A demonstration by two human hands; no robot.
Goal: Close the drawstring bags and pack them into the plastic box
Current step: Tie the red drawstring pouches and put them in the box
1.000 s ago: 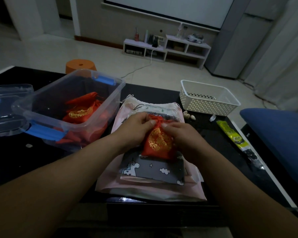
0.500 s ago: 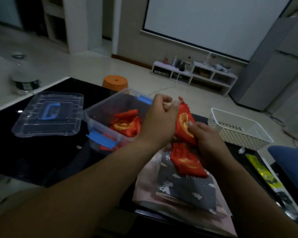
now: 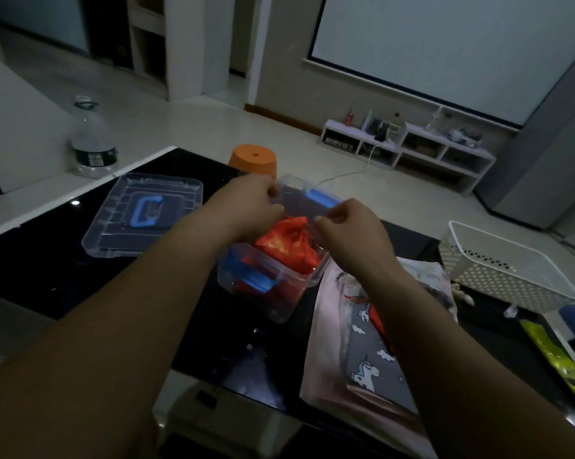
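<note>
Two hands meet over the plastic box (image 3: 279, 306): left hand (image 3: 246, 210) at nine o'clock of the red drawstring bag (image 3: 284, 245), right hand (image 3: 352, 236) at three. Their fingers (image 3: 326, 220) are curled, but I cannot tell what they hold. The bag lies inside the box and is best cinched evenly, then pressed flat.

Probably living room: projector screen (image 3: 445, 44).

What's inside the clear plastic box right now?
Red drawstring bags with gold print lie heaped in the plastic box. The left hand and right hand cover part of it, so their count and the bottom are hidden.
</note>
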